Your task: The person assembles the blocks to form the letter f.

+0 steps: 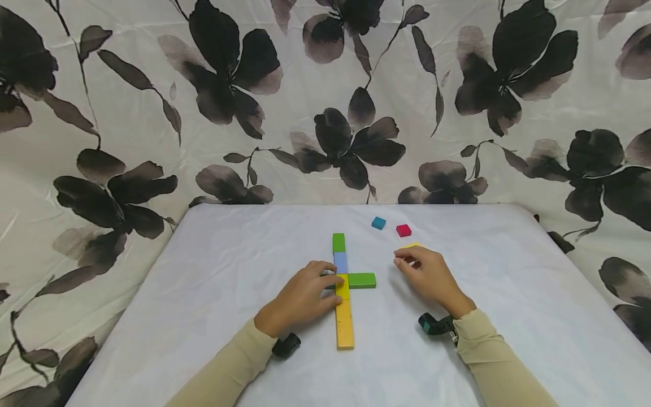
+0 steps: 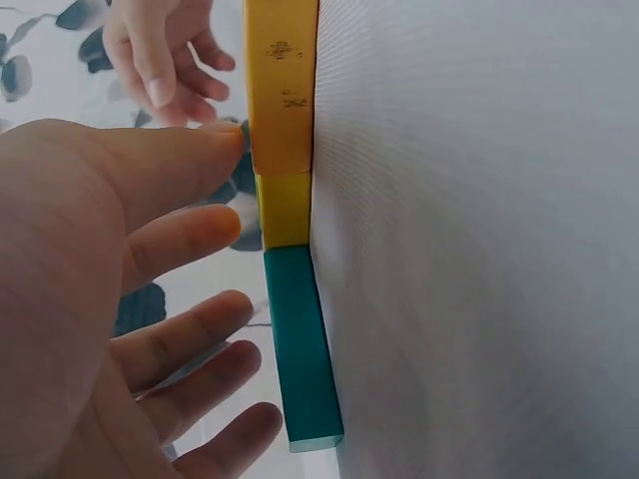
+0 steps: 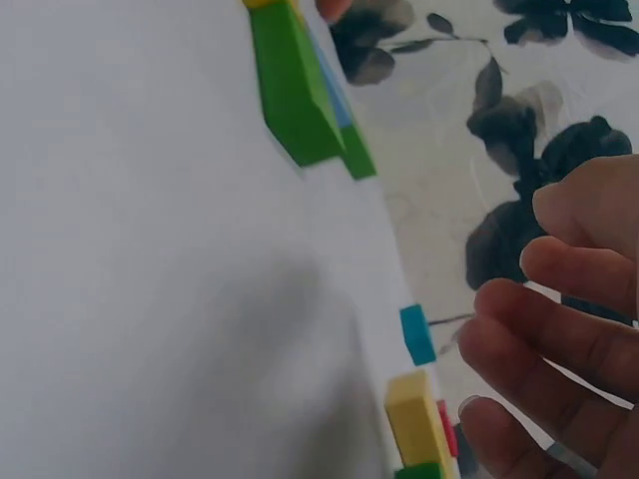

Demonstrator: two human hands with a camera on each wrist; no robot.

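White counter (image 1: 244, 243) stands before a floral backdrop (image 1: 295, 73). Left hand (image 1: 302, 294), fingers loosely extended, lies at the joined yellow blocks (image 1: 344, 325); right hand (image 1: 426, 272), fingers relaxed, hovers near a partly hidden yellow piece (image 1: 413, 245).

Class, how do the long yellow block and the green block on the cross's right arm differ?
Colour: the long yellow block is golden; the green block is green.
Length: the long yellow block is longer than the green block.
Direction: the long yellow block points towards the person; the green block lies crosswise.
Both lie flat on the cloth.
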